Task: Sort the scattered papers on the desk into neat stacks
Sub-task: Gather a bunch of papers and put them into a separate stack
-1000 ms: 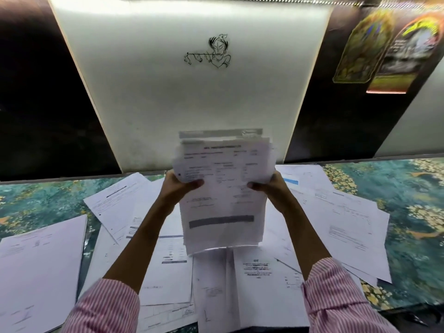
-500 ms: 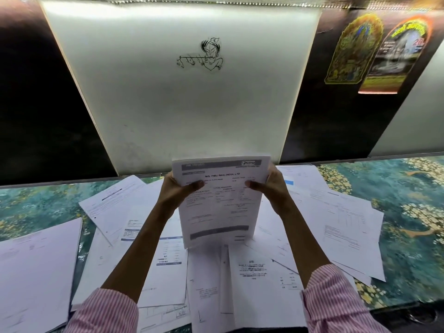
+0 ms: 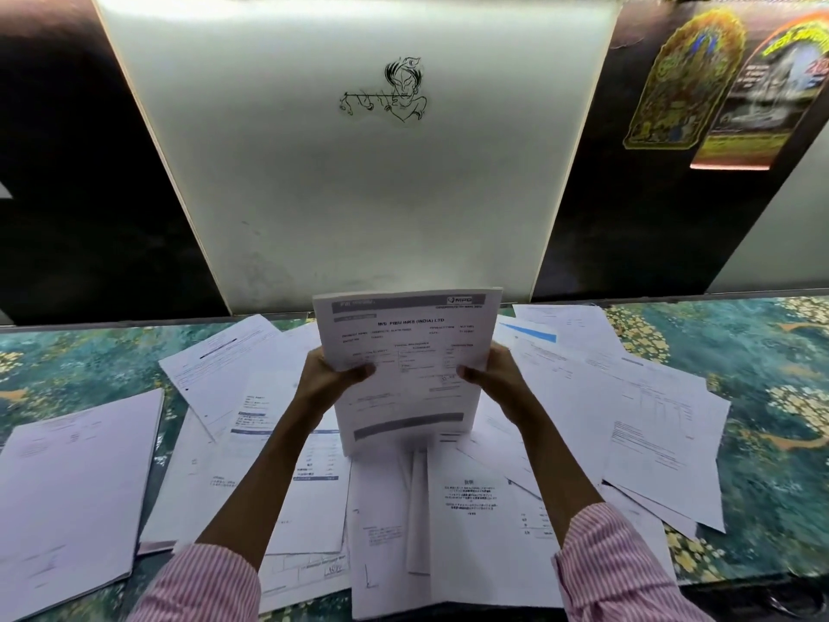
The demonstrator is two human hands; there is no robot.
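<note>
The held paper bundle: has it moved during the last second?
Yes. The paper bundle dropped: its top reaches less far up the white panel.

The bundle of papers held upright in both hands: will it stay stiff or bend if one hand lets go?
Probably bend: the bundle is loose thin sheets, upright only because the left hand and right hand grip its sides. Sheets may slide apart; no clip or staple shows. Likely light.

Dim room, glare on white panel (image 3: 359,195), dark sides, bent wide-angle edges, soft blur below
</note>
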